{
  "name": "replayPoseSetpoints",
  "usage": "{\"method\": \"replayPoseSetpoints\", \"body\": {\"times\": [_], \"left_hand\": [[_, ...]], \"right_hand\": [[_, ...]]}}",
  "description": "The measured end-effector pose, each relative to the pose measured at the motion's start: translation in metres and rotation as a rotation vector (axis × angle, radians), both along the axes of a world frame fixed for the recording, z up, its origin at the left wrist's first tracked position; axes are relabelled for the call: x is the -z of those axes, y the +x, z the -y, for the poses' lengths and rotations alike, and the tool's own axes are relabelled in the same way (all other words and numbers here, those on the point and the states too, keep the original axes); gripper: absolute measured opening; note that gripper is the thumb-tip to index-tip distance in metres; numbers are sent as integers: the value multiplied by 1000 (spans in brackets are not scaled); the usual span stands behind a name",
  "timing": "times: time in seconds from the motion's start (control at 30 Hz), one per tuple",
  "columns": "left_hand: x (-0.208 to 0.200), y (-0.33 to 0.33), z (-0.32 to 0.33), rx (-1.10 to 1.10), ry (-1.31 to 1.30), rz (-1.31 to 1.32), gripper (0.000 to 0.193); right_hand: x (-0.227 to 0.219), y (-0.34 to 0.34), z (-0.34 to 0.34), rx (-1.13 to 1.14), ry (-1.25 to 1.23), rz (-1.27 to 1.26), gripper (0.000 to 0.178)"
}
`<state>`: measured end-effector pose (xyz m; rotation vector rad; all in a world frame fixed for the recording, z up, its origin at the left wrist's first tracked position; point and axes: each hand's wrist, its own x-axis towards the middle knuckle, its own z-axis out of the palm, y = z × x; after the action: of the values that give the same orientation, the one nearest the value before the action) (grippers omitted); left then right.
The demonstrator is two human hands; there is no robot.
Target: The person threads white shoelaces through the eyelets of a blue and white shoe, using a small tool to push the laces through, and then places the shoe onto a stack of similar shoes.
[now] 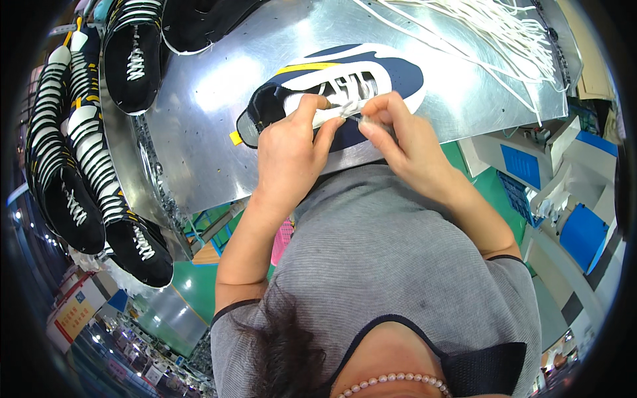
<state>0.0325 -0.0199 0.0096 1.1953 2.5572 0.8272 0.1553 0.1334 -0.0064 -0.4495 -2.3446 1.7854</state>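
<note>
A navy shoe upper (405,69) with white panels and a yellow stripe lies sideways on the metal table before me. White shoelace (355,85) crosses its eyelets. At the near edge of the lacing, my left hand (292,146) is closed, thumb and index finger on the lace beside the tongue. Just to its right, my right hand (415,146) pinches lace between thumb and forefinger, slightly blurred. The two sets of fingertips are close together, with a short bit of lace between them. The hands hide the near side of the lacing.
A bundle of loose white laces (491,33) lies at the table's far right. Dark shoe uppers (136,66) sit at the far left. Beyond the left edge hang long nested rows of uppers (99,152). White bins with blue panels (521,166) stand at the right.
</note>
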Motion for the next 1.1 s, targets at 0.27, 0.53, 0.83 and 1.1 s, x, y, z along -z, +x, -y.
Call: {"method": "replayPoseSetpoints", "body": {"times": [0.27, 0.53, 0.83, 1.1], "left_hand": [[8, -1, 2, 88, 124, -100, 24], [13, 5, 6, 266, 167, -195, 28], [9, 11, 0, 101, 229, -67, 41], [-6, -5, 3, 274, 130, 170, 61]], "right_hand": [[5, 4, 3, -1, -22, 111, 20], [0, -12, 16, 87, -111, 147, 20], [-3, -23, -45, 274, -37, -196, 19], [22, -57, -51, 280, 50, -11, 25]]}}
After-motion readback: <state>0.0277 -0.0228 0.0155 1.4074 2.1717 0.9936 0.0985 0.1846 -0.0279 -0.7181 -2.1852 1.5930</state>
